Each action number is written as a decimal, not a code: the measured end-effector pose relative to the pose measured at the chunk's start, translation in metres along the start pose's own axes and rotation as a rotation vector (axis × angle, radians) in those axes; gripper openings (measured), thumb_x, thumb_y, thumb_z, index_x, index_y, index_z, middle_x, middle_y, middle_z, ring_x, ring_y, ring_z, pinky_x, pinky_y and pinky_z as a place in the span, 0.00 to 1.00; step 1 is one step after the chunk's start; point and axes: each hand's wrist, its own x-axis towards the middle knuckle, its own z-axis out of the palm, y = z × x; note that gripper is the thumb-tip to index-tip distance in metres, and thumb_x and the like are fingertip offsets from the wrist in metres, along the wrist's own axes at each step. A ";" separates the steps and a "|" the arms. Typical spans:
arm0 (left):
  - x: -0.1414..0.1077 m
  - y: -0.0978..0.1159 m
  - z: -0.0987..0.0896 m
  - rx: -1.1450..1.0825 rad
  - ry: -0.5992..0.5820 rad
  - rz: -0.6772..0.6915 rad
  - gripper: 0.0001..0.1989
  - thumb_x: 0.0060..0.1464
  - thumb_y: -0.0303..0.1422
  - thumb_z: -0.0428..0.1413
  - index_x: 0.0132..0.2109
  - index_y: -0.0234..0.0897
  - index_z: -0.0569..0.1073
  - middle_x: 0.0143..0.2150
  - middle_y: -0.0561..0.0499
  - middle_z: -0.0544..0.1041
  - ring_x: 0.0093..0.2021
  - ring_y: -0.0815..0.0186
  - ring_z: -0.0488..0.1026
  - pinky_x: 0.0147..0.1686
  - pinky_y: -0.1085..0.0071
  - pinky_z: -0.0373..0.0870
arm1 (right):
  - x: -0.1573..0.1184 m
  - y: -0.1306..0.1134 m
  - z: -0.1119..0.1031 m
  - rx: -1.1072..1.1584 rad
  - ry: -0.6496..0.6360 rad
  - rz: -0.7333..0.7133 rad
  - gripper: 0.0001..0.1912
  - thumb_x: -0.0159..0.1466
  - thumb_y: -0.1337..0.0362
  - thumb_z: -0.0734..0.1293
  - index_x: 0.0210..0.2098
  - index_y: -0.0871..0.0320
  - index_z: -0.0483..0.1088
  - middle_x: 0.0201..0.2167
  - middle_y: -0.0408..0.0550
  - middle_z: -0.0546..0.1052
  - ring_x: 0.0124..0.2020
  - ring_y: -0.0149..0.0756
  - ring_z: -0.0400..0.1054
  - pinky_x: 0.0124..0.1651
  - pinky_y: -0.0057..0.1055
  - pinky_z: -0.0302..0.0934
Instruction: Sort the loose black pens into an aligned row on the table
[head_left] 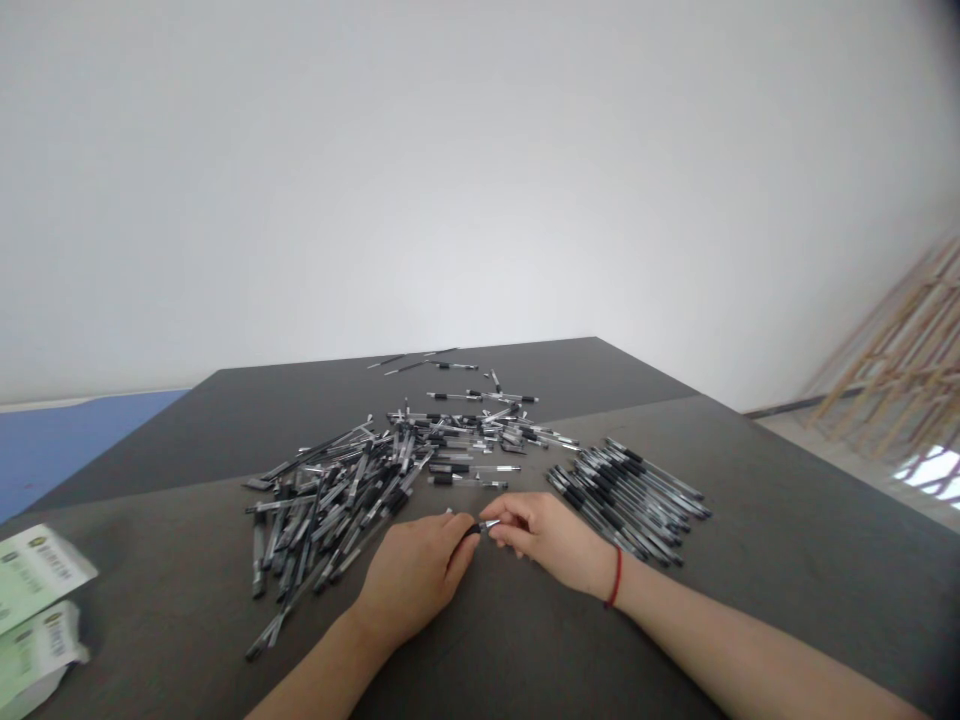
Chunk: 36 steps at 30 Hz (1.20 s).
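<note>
Head view: a pen (487, 525) was gripped by the left hand (415, 565), its visible end directed rightward. Its silver tip was pinched by the right hand (553, 537).

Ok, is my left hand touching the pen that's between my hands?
Touching. The head view shows the left hand pinching the pen between thumb and forefinger, the pen's silvery end pointing toward the right hand.
</note>
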 end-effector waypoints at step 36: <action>0.001 0.001 0.000 0.008 0.010 -0.004 0.13 0.63 0.37 0.41 0.41 0.41 0.69 0.35 0.50 0.75 0.37 0.62 0.73 0.34 0.70 0.63 | -0.001 0.002 -0.001 -0.221 0.057 -0.111 0.05 0.62 0.64 0.63 0.33 0.58 0.69 0.27 0.42 0.71 0.30 0.30 0.64 0.34 0.25 0.55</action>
